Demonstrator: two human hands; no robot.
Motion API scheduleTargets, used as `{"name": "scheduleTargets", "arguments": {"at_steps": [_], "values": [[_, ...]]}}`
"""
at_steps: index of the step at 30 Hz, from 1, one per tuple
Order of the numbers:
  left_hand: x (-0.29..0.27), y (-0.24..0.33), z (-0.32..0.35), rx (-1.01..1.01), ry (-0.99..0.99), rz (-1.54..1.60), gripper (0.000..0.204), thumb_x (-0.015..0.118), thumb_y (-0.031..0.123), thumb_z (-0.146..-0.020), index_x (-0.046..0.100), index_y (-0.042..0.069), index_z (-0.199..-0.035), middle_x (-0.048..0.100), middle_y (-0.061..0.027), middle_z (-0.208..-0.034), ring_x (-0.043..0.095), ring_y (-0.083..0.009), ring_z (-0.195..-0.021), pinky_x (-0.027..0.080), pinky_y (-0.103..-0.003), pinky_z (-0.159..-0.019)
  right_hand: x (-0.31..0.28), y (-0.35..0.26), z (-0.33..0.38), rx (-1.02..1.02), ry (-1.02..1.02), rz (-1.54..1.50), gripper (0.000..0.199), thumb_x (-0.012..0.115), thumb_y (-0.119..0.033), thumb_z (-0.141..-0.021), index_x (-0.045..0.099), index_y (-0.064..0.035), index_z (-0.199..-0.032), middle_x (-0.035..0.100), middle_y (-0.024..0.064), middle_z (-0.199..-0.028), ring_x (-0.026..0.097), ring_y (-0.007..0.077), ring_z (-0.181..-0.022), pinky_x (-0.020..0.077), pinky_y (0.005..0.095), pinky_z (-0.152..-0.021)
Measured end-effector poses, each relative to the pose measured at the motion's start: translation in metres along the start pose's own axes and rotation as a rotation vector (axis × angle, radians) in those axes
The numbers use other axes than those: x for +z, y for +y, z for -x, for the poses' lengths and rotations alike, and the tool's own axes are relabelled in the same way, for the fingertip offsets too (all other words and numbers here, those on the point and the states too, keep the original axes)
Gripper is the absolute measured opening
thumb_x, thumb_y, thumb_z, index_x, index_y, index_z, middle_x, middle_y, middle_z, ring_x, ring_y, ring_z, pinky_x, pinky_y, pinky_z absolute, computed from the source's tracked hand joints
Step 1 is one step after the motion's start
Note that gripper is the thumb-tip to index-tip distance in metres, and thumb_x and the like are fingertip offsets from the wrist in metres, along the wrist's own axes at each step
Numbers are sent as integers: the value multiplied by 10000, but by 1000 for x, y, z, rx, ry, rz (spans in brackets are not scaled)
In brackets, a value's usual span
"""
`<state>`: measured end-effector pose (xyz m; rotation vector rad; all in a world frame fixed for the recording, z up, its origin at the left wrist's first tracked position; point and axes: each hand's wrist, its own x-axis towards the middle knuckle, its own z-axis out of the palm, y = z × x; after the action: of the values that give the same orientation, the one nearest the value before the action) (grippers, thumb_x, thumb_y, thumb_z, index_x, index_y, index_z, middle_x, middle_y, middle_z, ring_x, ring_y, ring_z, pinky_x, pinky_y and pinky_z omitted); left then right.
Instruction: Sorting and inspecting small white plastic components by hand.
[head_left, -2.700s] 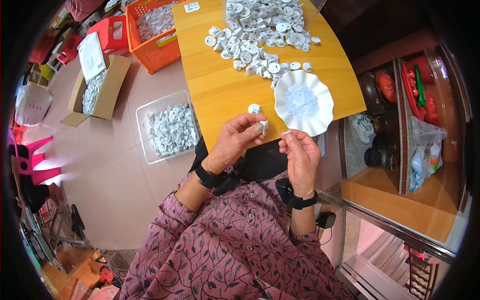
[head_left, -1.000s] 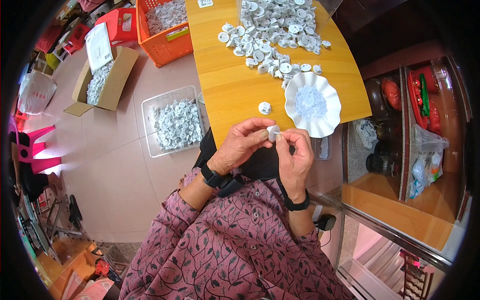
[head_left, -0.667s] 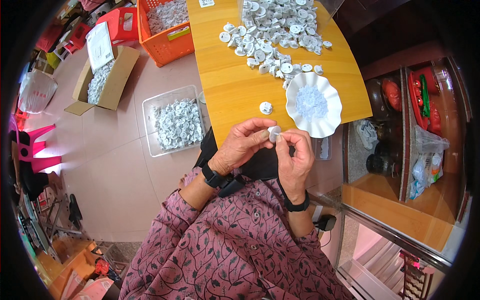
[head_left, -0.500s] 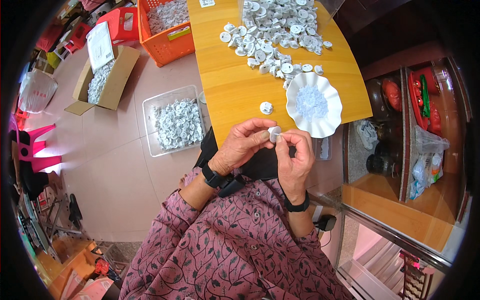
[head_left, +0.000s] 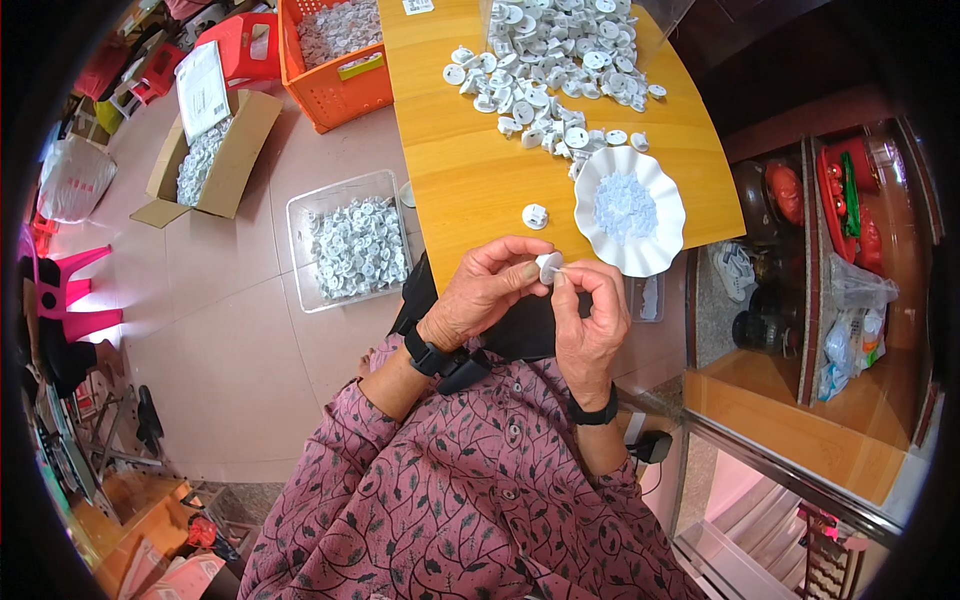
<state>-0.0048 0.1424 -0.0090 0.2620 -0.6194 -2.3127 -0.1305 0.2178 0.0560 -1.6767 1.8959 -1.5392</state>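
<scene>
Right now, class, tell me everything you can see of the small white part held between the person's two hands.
The small white round part looks like moulded plastic, a disc shape with a raised middle; finer detail is too small to tell. It is held just off the near edge of the wooden table, pinched at the fingertips of the left hand and touched from the other side by the right hand. A similar loose part lies on the table beyond it, beside the white scalloped dish.
</scene>
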Motion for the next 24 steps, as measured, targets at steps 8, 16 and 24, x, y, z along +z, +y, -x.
{"name": "scheduleTargets", "arguments": {"at_steps": [8,16,24], "values": [[1,2,2,0,9,-19,283,612,88,-963,596,14,-1236,642,-95,-1143,629,-160,-971,534,-295,-866,0,-2,0,-2,-7,-4,139,671,50,-845,581,-4,-935,616,120,-933,623,214,-781,520,318,-690],[5,4,4,12,4,-25,264,617,92,-961,609,32,-1219,623,-81,-1205,604,-158,-1047,512,-297,-899,1,-3,2,-173,14,94,193,693,74,-806,613,-7,-962,626,130,-945,642,281,-833,532,354,-722],[6,6,5,19,-29,-33,251,619,86,-960,616,36,-1206,613,-85,-1220,598,-157,-1053,507,-293,-899,1,-4,3,-163,27,102,207,701,86,-791,613,-9,-952,628,128,-943,643,284,-831,533,358,-719]]}}
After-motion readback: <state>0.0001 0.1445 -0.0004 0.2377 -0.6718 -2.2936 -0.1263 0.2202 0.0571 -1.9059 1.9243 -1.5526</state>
